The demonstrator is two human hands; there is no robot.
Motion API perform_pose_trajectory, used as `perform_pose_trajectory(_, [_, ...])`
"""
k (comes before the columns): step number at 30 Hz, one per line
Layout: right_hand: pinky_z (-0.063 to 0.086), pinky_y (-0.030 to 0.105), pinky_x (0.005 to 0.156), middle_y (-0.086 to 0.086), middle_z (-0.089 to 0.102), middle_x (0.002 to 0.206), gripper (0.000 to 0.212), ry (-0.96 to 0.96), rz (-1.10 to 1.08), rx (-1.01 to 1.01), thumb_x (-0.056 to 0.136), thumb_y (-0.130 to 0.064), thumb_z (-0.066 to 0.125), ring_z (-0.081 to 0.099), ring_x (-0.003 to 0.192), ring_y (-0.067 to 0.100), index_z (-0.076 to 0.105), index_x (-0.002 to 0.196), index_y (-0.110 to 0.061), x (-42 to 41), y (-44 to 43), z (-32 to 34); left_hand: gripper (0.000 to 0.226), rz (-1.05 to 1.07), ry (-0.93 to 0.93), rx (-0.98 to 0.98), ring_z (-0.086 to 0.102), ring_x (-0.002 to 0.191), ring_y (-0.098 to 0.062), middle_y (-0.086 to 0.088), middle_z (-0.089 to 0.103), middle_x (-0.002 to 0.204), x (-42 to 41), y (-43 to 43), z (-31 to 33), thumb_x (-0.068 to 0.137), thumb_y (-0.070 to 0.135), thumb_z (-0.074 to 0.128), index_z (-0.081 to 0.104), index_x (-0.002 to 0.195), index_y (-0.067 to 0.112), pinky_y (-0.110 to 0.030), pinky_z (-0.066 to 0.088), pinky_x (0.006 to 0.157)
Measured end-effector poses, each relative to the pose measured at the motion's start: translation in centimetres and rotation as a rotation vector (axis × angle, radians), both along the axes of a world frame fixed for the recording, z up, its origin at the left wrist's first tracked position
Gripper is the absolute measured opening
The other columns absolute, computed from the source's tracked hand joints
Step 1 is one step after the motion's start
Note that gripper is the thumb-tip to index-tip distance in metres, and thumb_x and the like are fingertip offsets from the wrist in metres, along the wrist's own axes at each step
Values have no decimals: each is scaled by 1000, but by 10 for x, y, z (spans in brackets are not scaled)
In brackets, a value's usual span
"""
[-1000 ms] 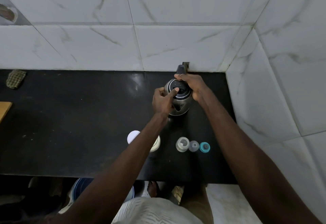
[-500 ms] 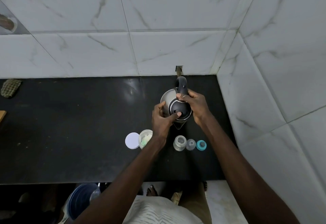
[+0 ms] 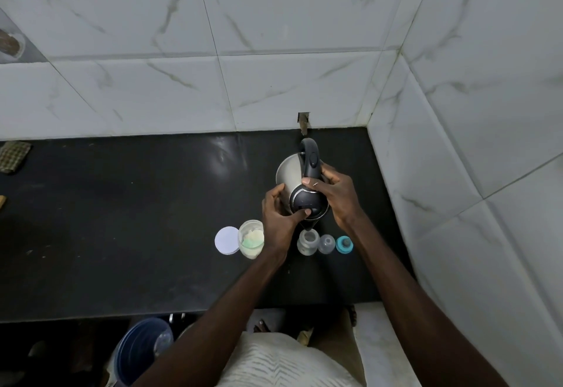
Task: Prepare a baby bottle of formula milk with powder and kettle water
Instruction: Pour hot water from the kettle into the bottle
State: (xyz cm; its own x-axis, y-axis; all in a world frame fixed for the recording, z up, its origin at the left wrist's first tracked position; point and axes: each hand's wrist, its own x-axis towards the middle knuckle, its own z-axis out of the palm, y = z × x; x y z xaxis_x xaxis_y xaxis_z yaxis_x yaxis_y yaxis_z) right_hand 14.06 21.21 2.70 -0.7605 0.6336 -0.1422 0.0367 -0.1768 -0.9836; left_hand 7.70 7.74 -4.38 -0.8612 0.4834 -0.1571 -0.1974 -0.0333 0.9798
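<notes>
A steel kettle with a black lid and handle is tipped forward, its spout just above the open clear baby bottle on the black counter. My right hand grips the kettle's handle. My left hand steadies the kettle's side, thumb on the lid. An open jar of pale powder stands left of the bottle, its white lid beside it. A clear cap and a teal teat ring stand to the bottle's right.
Tiled walls close the counter at the back and right, with a small notch in the back wall. A checked cloth lies at the far left. Below the counter's front edge stands a blue bucket.
Both hands have carried the kettle from the back of the counter toward me and tipped it over the baby bottle.
</notes>
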Motion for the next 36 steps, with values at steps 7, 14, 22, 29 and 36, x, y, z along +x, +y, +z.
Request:
perform_pose_trajectory(7, [60,37,93,-24,75,109,49,-24,15,54,84,-8,83,73,107,9,67,127,-25,6,-5,4,83,-11,11,20,60,129,-22,-10,52,143,6,-3,0,60,9,92,57,131,37,-51,53,105])
perform_pose_trajectory(14, [60,46,96,-5,76,119,45,-6,-5,94,81,-14,86,73,110,19,72,122,-27,10,-5,4,85,-14,9,32,60,128,-23,-12,51,143,8,-1,2,60,2,89,56,131,35,-55,52,104])
perform_pose_trajectory(22, [60,46,96,-11,74,120,53,-40,-27,144,82,-15,86,72,112,17,68,132,-19,15,-7,3,85,-26,24,28,59,130,-23,-11,51,144,9,-1,2,60,2,90,56,132,33,-55,52,105])
perform_pose_trajectory(29, [60,48,96,-3,71,128,59,-32,-41,164,80,-23,87,70,116,20,67,135,-15,16,-8,2,86,-27,38,26,59,129,-26,-14,51,143,9,-1,1,60,4,90,55,133,31,-57,52,105])
perform_pose_trajectory(36, [60,47,95,-4,70,128,57,-42,-47,179,81,-20,87,69,116,20,68,134,-15,17,-6,3,87,-27,35,19,58,131,-28,-12,52,143,9,0,0,60,4,91,55,135,31,-58,51,104])
